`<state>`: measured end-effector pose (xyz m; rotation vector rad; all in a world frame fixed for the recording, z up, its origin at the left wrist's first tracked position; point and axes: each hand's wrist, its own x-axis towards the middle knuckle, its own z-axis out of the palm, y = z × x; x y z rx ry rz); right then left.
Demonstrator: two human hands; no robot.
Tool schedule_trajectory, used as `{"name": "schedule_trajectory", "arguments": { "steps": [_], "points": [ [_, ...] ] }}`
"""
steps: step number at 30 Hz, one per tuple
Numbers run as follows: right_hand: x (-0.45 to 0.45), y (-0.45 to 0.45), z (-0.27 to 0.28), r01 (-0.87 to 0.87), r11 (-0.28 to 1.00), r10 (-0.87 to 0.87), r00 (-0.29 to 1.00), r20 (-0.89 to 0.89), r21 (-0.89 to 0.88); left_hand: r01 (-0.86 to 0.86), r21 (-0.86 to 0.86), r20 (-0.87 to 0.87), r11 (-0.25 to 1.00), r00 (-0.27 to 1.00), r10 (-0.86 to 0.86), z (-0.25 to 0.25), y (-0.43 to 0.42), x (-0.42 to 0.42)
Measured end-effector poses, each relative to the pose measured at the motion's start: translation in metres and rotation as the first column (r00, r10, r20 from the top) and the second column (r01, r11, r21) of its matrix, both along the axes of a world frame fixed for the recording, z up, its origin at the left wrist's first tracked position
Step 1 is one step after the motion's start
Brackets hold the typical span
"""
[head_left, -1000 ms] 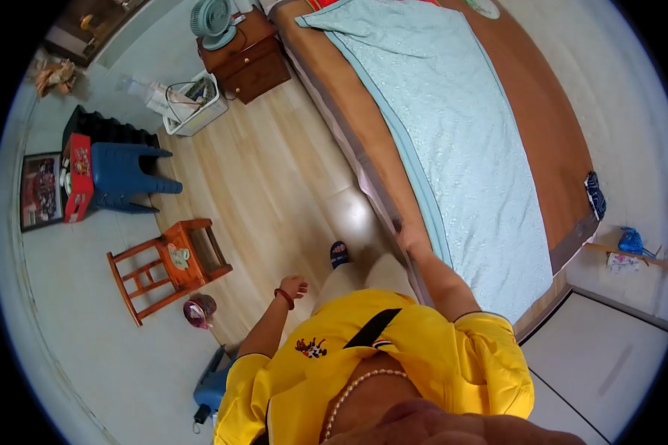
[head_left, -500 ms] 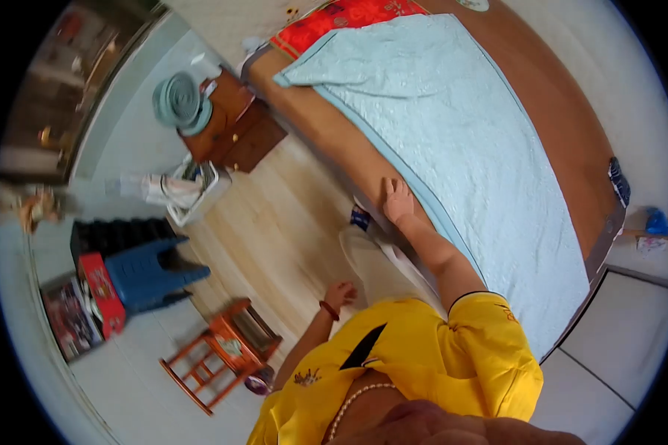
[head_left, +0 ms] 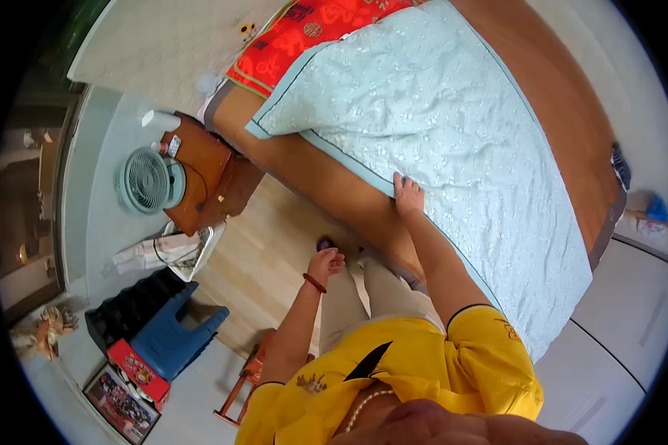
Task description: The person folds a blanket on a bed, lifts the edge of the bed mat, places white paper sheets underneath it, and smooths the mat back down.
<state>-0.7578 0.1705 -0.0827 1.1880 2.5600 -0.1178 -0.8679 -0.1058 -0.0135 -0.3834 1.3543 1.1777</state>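
Bed [head_left: 571, 156] front and right; blanket [head_left: 453, 141] spread over it, pillow [head_left: 312, 37] at far end, partly under blanket. Right hand [head_left: 410, 199] on blanket's near-side edge. Left hand [head_left: 325, 262] over floor [head_left: 274, 215], left of bed. Nightstand [head_left: 208, 159] left of bed's far end; fan [head_left: 147, 180] and remote [head_left: 174, 145] on top. Basket [head_left: 211, 246] just beside nightstand, nearer the person. Then stool [head_left: 172, 334], box [head_left: 139, 371] behind it, framed picture [head_left: 121, 403] beside box. Chair [head_left: 249, 374] beside left arm, partly hidden.

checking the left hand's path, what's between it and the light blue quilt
In the head view, a strip of wood-look floor, then brown mat, between left hand and light blue quilt.
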Motion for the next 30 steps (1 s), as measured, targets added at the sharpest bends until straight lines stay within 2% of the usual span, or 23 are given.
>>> {"name": "schedule_trajectory", "arguments": {
  "steps": [1,2,3,4,5,8,10,12,13,14,15,16,17,18,21,23,25,26,27,28,29,30],
  "points": [
    [-0.003,0.005,0.002,0.009,1.0,-0.009,1.0,-0.009,0.015,0.007,0.007,0.002,1.0,1.0,-0.007,-0.012,0.01,-0.012],
    [-0.007,0.01,0.004,0.115,0.988,-0.112,0.993,0.033,-0.102,0.053,0.07,0.066,0.996,0.996,-0.058,-0.025,0.019,-0.024],
    [-0.008,0.014,0.004,0.121,0.988,-0.118,0.992,0.039,-0.101,0.094,0.131,0.128,0.987,0.986,-0.111,-0.033,0.028,-0.034],
    [-0.006,0.018,0.002,0.142,0.972,-0.145,0.989,-0.002,-0.188,0.113,0.081,0.116,0.99,0.986,-0.122,-0.015,0.05,-0.043],
    [-0.002,0.021,0.003,0.162,0.948,-0.18,0.983,-0.043,-0.275,0.122,0.078,0.12,0.989,0.984,-0.131,-0.018,0.064,-0.049],
    [0.007,0.028,0.027,0.091,0.935,-0.156,0.973,-0.168,-0.344,0.197,0.112,0.123,0.974,0.97,-0.211,-0.039,0.113,-0.084],
    [0.018,0.03,0.057,0.05,0.95,-0.137,0.954,-0.266,-0.31,0.026,0.198,0.237,0.98,0.969,-0.074,-0.063,0.152,-0.108],
    [0.011,0.03,0.098,0.121,0.904,-0.139,0.99,-0.016,-0.411,-0.017,0.291,0.326,0.956,0.942,-0.083,-0.096,0.19,-0.146],
    [0.013,0.024,0.105,0.138,0.899,-0.138,0.99,0.03,-0.416,-0.2,0.261,0.411,0.944,0.908,0.079,-0.08,0.215,-0.169],
    [0.015,0.022,0.109,0.109,0.889,-0.103,0.994,0.036,-0.444,-0.419,0.44,0.509,0.794,0.845,0.163,-0.103,0.237,-0.187],
    [0.011,0.023,0.112,0.078,0.879,-0.071,0.997,0.033,-0.47,-0.439,0.452,0.433,0.777,0.869,0.239,-0.102,0.258,-0.213],
    [0.008,0.022,0.116,0.093,0.878,-0.076,0.996,0.055,-0.471,-0.477,0.419,0.486,0.772,0.836,0.253,-0.103,0.277,-0.235],
    [0.007,0.019,0.12,0.186,0.837,-0.096,0.976,0.197,-0.514,-0.531,0.419,0.496,0.736,0.813,0.304,-0.111,0.292,-0.247],
    [0.014,0.009,0.123,0.284,0.793,-0.11,0.937,0.331,-0.54,-0.515,0.385,0.487,0.766,0.818,0.306,-0.107,0.301,-0.252],
    [0.025,-0.011,0.115,0.35,0.792,-0.149,0.906,0.397,-0.5,-0.476,0.342,0.498,0.81,0.823,0.273,-0.108,0.317,-0.265],
    [0.018,-0.016,0.11,0.397,0.78,-0.182,0.884,0.431,-0.484,-0.353,0.411,0.488,0.841,0.864,0.125,-0.121,0.316,-0.265],
    [0.015,-0.018,0.095,0.456,0.749,-0.204,0.849,0.488,-0.481,-0.31,0.373,0.482,0.874,0.87,0.103,-0.075,0.314,-0.271],
    [0.012,-0.015,0.092,0.46,0.745,-0.206,0.847,0.49,-0.483,0.044,0.499,0.002,0.866,0.999,-0.052,-0.053,0.309,-0.273],
    [0.007,-0.011,0.088,0.423,0.713,-0.145,0.87,0.472,-0.56,0.413,0.439,-0.485,0.798,0.857,-0.176,-0.036,0.303,-0.271],
    [0.001,-0.007,0.083,0.384,0.673,-0.087,0.89,0.448,-0.632,0.51,0.379,-0.572,0.772,0.785,-0.238,-0.023,0.297,-0.263],
    [-0.007,0.004,0.061,0.458,0.59,-0.105,0.86,0.499,-0.665,0.598,0.312,-0.649,0.738,0.702,-0.295,-0.013,0.291,-0.252],
    [-0.027,0.018,0.065,0.43,0.626,-0.264,0.902,0.343,-0.65,0.749,0.239,-0.713,0.617,0.567,-0.412,-0.01,0.285,-0.246]
  ]
}}
